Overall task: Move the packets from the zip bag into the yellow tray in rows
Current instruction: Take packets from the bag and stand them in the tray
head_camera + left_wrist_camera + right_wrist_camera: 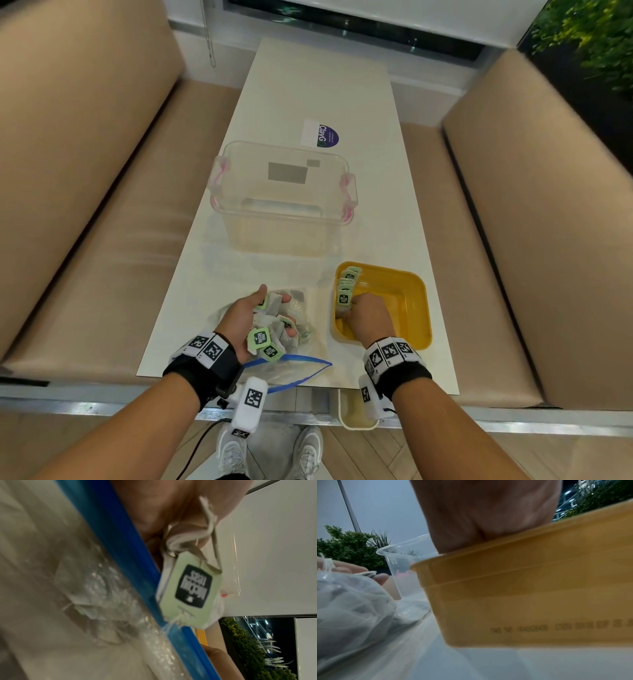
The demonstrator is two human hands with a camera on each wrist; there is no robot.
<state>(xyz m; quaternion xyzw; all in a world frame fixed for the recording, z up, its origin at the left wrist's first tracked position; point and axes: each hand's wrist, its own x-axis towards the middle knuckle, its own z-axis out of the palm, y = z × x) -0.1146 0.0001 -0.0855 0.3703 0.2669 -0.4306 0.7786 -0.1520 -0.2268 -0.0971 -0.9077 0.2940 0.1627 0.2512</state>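
Observation:
My left hand (274, 310) hovers palm up over the clear zip bag (291, 373) with the blue seal, gripping a bunch of tea packets (263, 339) with green tags. The left wrist view shows one tag (190, 588) hanging from the palm beside the blue seal (120, 561). The yellow tray (416, 284) sits to the right of the bag. A row of upright packets (347, 284) lines its left wall. My right hand (356, 310) reaches into the tray, fingers curled on the nearest packet (344, 301) of that row. The tray wall (522, 595) hides those fingertips in the right wrist view.
A clear plastic box (284, 198) with pink latches stands behind the bag and tray. Farther back a printed card (320, 134) lies on the white table (376, 120). Beige benches (85, 171) flank the table on both sides. The bag overhangs the table's near edge.

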